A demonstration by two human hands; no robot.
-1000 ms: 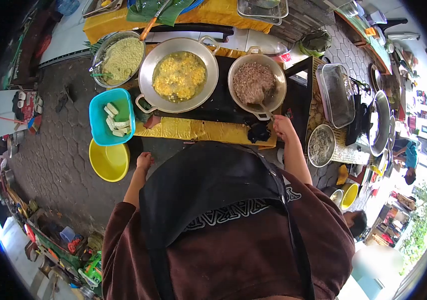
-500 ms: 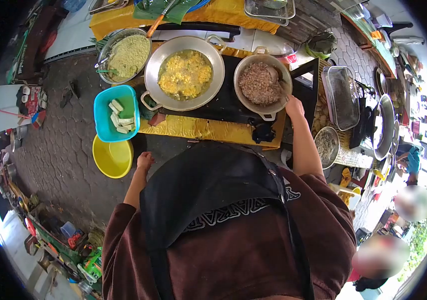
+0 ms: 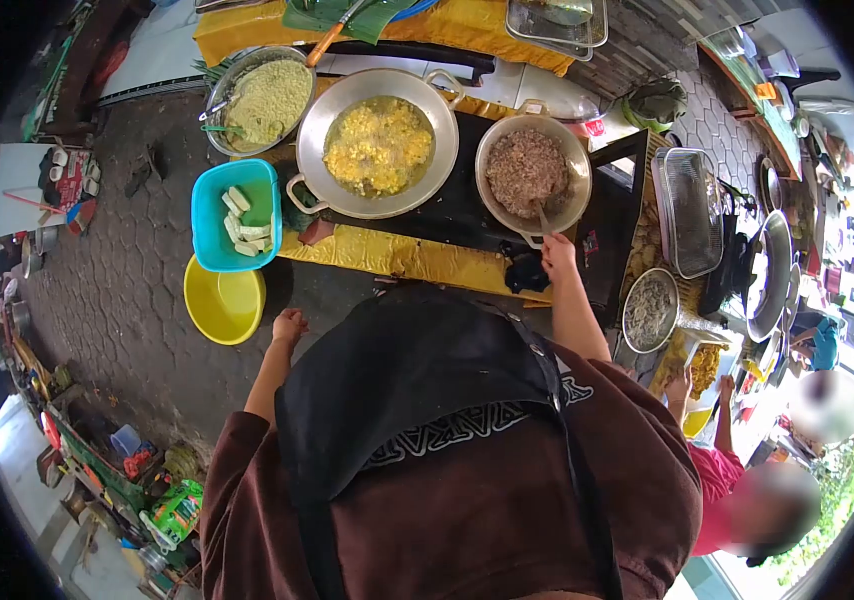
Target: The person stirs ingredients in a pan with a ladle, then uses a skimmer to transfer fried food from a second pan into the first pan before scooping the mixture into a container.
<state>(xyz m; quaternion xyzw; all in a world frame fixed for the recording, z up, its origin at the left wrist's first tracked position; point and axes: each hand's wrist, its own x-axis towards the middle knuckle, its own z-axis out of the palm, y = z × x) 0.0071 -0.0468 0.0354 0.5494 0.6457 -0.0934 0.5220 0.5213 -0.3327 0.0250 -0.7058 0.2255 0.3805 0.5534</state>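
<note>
My right hand (image 3: pixel 557 257) is closed round the handle of a spoon (image 3: pixel 544 219) at the near rim of the right pan (image 3: pixel 581 160), which holds a reddish-brown grainy food (image 3: pixel 526 170). To its left stands a wide pan (image 3: pixel 312 135) with yellow food frying in bubbling oil (image 3: pixel 378 147). My left hand (image 3: pixel 290 325) hangs low with curled fingers, beside the yellow basin (image 3: pixel 224 300); whether anything is in it is too small to tell. A turquoise tub (image 3: pixel 209 218) with pale blocks (image 3: pixel 244 232) sits above that basin.
A bowl of pale yellow mix (image 3: pixel 266 100) stands at the back left. To the right are a wire basket (image 3: pixel 690 215), a bowl (image 3: pixel 650 310) and a large pan (image 3: pixel 770 275). A co-worker in red (image 3: pixel 722 475) reaches toward a tray of yellow food (image 3: pixel 704 370) at the lower right.
My right hand has swung from the pan's right side to its near edge, with the spoon. The co-worker in red has moved closer, hands now showing by the tray. The view has shifted slightly.
</note>
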